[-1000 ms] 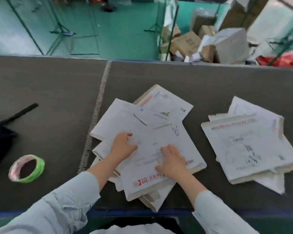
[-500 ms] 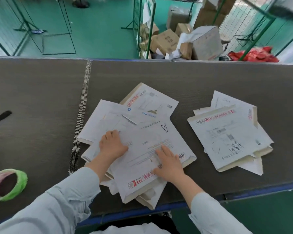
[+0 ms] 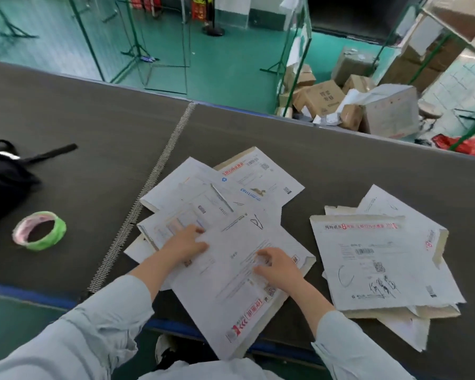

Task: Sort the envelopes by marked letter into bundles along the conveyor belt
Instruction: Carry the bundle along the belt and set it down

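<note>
Sorting station seen from above. We see the conveyor belt (image 3: 66,105) running left to right, crossed by a metal lacing seam (image 3: 154,185) from far edge to near edge.

Just right of the seam, at mid-belt, lies a loose pile of envelopes (image 3: 176,185), fanned at differing angles. Its top envelope (image 3: 231,283) sits tilted, its near corner overhanging the near edge of the belt; it bears a hand-drawn mark like a V (image 3: 256,222) near its far corner.

The left hand (image 3: 185,244) rests on the pile at the left edge of the top envelope, fingers pointing right across that edge; we cannot tell whether it pinches the paper or merely lies on it. The right hand (image 3: 276,267) lies palm down on the right part of the same envelope, fingertips bent and pressing on the sheet, released and grasping nothing.

Further right, apart from the pile, sits a second bundle (image 3: 381,256) near the near edge; its uppermost envelope shows a hand-drawn C (image 3: 343,275).

Left of the seam we note a green tape roll (image 3: 40,231) lying flat, and a black bag (image 3: 3,182) at the left edge of the view. Beyond the far edge stand cardboard boxes (image 3: 321,97) on a green floor.
</note>
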The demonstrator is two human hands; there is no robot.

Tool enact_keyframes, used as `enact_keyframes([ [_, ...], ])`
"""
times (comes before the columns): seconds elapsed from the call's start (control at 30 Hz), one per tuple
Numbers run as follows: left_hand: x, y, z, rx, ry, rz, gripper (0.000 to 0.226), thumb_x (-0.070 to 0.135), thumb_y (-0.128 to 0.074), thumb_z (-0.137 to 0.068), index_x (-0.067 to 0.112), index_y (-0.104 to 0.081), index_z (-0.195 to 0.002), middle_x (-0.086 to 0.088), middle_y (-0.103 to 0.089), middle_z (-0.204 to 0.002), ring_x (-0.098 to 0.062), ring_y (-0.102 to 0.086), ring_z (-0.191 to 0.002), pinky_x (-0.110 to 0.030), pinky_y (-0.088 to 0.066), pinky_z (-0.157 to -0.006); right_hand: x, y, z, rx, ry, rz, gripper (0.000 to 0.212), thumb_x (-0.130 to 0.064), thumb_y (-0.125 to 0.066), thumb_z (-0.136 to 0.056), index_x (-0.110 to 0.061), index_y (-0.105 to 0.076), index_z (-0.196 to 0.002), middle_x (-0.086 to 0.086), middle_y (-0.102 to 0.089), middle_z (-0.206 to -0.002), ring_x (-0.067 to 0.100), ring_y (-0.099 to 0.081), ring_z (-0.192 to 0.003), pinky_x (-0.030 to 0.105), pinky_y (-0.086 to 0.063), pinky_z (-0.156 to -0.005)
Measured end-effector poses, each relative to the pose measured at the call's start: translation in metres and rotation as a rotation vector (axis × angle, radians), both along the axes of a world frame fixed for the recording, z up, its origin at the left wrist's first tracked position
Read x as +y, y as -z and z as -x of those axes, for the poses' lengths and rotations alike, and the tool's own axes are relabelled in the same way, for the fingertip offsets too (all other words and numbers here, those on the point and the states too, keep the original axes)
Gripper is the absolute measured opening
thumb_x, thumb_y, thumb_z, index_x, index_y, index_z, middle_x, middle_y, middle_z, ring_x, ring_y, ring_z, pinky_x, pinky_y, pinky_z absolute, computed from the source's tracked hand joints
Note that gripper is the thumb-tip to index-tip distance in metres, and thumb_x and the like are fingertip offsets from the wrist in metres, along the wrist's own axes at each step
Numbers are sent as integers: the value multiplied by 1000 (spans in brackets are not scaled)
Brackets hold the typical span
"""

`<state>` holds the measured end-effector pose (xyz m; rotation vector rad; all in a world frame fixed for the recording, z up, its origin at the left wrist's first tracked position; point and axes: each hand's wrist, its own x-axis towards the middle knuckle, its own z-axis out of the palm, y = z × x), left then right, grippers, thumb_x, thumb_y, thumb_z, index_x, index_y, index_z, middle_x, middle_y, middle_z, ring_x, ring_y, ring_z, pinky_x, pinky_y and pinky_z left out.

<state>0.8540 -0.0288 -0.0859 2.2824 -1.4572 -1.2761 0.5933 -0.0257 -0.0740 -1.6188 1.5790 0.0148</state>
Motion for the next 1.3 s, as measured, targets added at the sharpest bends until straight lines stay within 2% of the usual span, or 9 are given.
enact_keyframes([
  [0.1, 13, -4, 8, 40, -11, 95, 43, 35, -58, -91, 25, -48, -132, 2, -52, -133, -18, -54, -115, -28, -45, -87, -7, -3, 2, -15, -8, 33, 56, -25, -67, -89, -21, -47, -141, 0, -49, -137, 17, -47, -128, 30, -38, -104],
  [0.43, 77, -9, 21, 292, -767, 164, 5, 5, -51, -94, 8, -54, -97, -10, -61, -102, -25, -59, -93, -34, -53, -70, -35, 26, 2, 96, -47, 47, 57, -47, -67, -69, -24, -53, -120, -1, -58, -115, 24, -56, -108, 48, -50, -94],
  [0.53, 90, 1, 22, 270, -727, -22, 13, 2, -51, -90, 11, -55, -82, -17, -65, -109, -33, -62, -103, -41, -55, -83, -31, 13, -8, 72, -122, 81, 45, -43, -67, -73, -23, -54, -111, -2, -60, -105, 21, -58, -99, 39, -51, -88],
  [0.63, 93, 5, 23, 164, -724, -47, 20, 14, -54, -87, 7, -60, -105, -16, -57, -121, -30, -59, -100, -40, -55, -85, -31, 6, -14, 21, -162, 71, 32, -29, -67, -84, -20, -51, -111, -3, -59, -102, 17, -57, -95, 30, -49, -77],
  [0.77, 86, 1, 28, 236, -905, -19, 50, 20, -63, -87, 5, -41, -129, -15, -37, -131, -27, -52, -99, -37, -53, -75, -39, 7, -12, -36, -90, 17, 51, -29, -69, -82, -16, -49, -127, 0, -59, -116, 22, -57, -105, 41, -51, -94],
  [0.87, 86, 1, 20, 352, -973, -47, 57, 17, -66, -83, 3, -41, -132, -15, -53, -123, -29, -59, -99, -39, -56, -70, -44, 7, -12, -76, 18, -99, 66, -23, -69, -86, -11, -37, -143, 9, -51, -134, 27, -52, -119, 38, -45, -97],
  [0.93, 87, 0, 14, 395, -987, -44, 51, 14, -64, -86, 0, -43, -130, -15, -60, -109, -26, -60, -86, -34, -53, -65, -45, 7, -13, -106, 90, -189, 65, -19, -67, -88, -7, -35, -144, 12, -50, -136, 28, -51, -121, 35, -45, -89],
  [1.07, 83, 3, 11, 406, -970, 19, 32, 16, -54, -90, -2, -57, -116, -14, -63, -92, -30, -62, -83, -34, -51, -71, -49, 9, -17, -163, 100, -195, 5, -10, -58, -92, -12, -59, -97, 8, -69, -106, 14, -62, -80, 24, -46, -61],
  [1.3, 65, -12, 24, 496, -752, -252, 10, 10, -48, -95, 10, -55, -101, -12, -68, -95, -27, -68, -86, -39, -57, -75, -92, -10, -33, 103, -66, 88, 27, -29, -55, -85, -15, -51, -108, 2, -62, -100, 22, -64, -89, 39, -53, -85],
])
